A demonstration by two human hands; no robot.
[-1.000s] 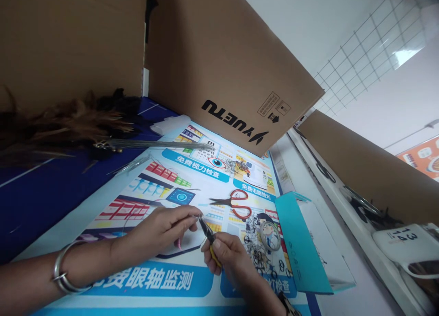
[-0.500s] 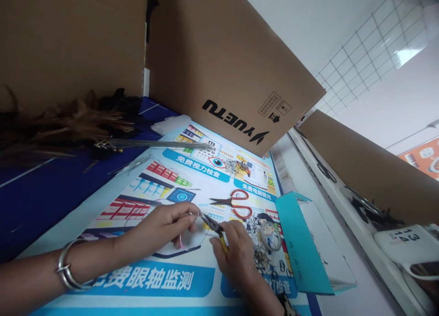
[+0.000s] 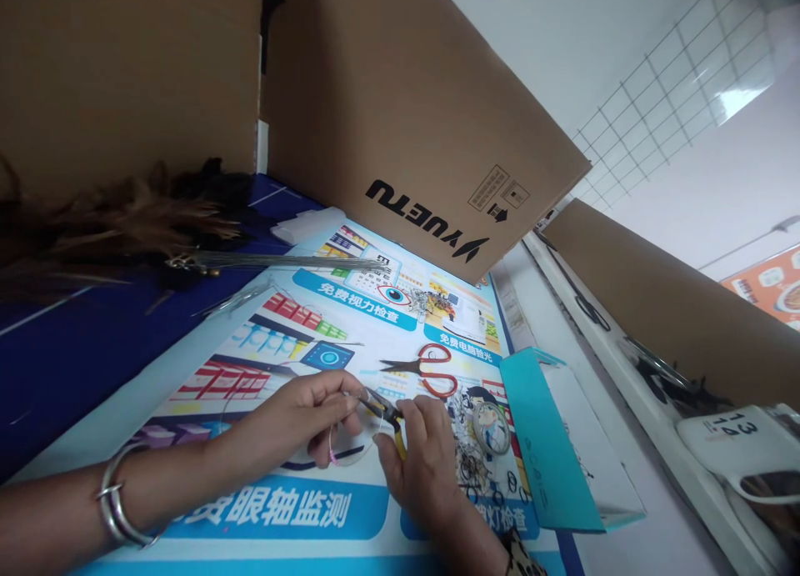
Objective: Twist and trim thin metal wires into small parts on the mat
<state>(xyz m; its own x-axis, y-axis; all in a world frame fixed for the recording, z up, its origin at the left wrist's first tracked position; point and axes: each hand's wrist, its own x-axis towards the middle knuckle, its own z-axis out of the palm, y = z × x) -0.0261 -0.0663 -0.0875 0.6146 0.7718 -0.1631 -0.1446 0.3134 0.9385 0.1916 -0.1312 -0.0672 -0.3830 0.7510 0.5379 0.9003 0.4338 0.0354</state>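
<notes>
My right hand is wrapped round yellow-handled pliers, whose dark jaws point left to the fingertips of my left hand. Thumb and forefinger of my left hand are pinched at the jaw tips on a thin wire. The wire curves in a loop below the pliers, and a small pink bit shows on it under my left fingers. What exactly lies between the jaws is too small to make out. Scissors with red handles lie just beyond the pliers, blades to the left.
Small metal and black rings lie heaped right of my hand, beside a round clear dish. A turquoise box stands at the right. Long thin wires and brown feathers lie left. Cardboard walls the back.
The pliers have moved left and their jaws now reach my left fingertips. My right hand has shifted slightly left with them; my left hand stays pinched in nearly the same place.
</notes>
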